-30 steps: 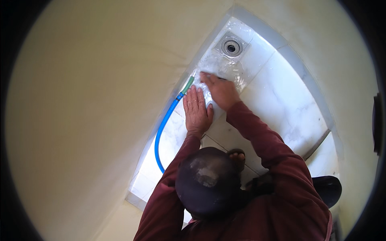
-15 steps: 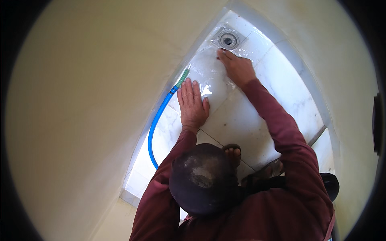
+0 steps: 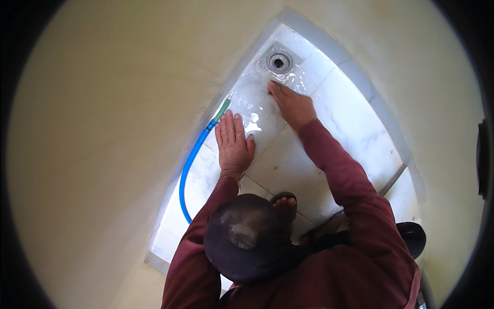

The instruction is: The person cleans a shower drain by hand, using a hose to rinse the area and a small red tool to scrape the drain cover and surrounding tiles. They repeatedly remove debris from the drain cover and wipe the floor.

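My left hand (image 3: 233,144) lies flat on the wet white marble-patterned tiles (image 3: 257,87), fingers stretched out, holding nothing. Just beside its fingertips is the green end piece (image 3: 222,109) of a blue hose (image 3: 186,180), with a thin spurt of water at its tip. My right hand (image 3: 294,105) is low over the wet floor, just nearer than the round metal floor drain (image 3: 279,62). Its fingers reach out toward the left, slightly bent and a little blurred; I see nothing in them. The underside of that hand is hidden.
Cream walls (image 3: 113,129) rise on both sides, with a grey skirting (image 3: 355,62) along the floor. My bent knee in dark cloth (image 3: 244,232) and a sandalled foot (image 3: 285,206) are close below my hands. A dark strip (image 3: 393,179) crosses the floor at the right.
The whole view has shifted, so floor, drain and hands appear lower and further left. My left hand stays flat by the hose end; my right hand stays near the drain.
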`<action>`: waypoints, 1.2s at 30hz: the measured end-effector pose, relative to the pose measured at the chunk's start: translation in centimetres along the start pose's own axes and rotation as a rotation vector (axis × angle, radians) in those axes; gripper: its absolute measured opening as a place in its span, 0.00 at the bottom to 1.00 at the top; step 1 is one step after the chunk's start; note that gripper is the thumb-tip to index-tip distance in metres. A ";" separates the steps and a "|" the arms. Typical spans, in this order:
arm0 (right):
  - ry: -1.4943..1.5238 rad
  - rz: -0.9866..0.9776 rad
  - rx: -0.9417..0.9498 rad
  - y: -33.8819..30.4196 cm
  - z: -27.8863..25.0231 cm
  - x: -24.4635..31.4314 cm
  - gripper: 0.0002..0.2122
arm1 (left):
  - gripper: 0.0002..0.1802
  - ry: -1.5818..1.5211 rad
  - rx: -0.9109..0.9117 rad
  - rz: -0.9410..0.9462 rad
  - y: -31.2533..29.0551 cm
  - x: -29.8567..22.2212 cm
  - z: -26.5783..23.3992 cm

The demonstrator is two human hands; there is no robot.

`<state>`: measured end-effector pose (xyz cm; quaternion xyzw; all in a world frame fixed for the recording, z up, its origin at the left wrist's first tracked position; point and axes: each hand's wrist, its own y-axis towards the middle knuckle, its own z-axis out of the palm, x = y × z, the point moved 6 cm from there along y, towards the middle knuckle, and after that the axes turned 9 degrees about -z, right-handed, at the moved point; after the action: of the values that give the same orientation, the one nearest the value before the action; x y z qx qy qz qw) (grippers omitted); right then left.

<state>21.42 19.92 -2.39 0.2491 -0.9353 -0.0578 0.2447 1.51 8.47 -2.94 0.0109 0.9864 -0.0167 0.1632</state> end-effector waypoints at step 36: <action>0.027 0.652 0.260 9.5 -0.7 -8.4 0.19 | 0.42 -0.091 0.019 -0.064 0.3 1.0 0.9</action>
<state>23.96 32.30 -3.25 -0.0329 -0.9619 0.1462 0.2288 0.90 8.74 -4.12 -0.0198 0.9776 -0.0318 0.2071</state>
